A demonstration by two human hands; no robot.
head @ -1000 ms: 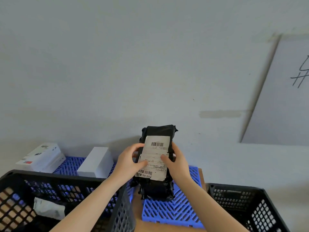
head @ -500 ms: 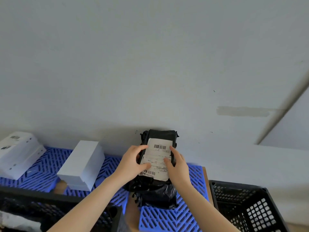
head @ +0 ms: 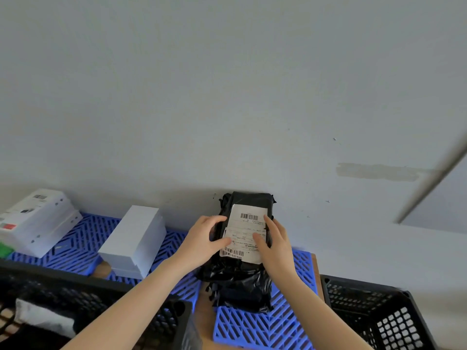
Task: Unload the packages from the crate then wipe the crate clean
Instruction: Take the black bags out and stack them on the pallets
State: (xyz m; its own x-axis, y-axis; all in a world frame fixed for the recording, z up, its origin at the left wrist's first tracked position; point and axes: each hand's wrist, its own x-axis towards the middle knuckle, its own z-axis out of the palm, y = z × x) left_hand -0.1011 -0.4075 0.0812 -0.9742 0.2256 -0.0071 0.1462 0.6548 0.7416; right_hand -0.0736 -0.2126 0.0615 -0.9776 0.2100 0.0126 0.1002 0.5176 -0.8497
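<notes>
Grey wall [head: 227, 97] behind blue slatted pallets [head: 252, 329]. Black crate [head: 106, 286], lower left, holds one pale package [head: 43, 322]: unloading is judged unfinished. Left hand [head: 202, 238] curls round the black bagged parcel [head: 240, 281]; right hand [head: 275, 246] clasps its other side. Parcel, held higher a second ago, now rests on the pallet, long axis toward the wall, label [head: 246, 223] up.

One wide-angle view, worn on the person's head, looks forward and slightly down at a grey wall [head: 227, 97] filling the upper frame. The left hand [head: 202, 238] and right hand [head: 276, 246] (close to the lens) hold a black package [head: 240, 281] at lower centre.
</notes>
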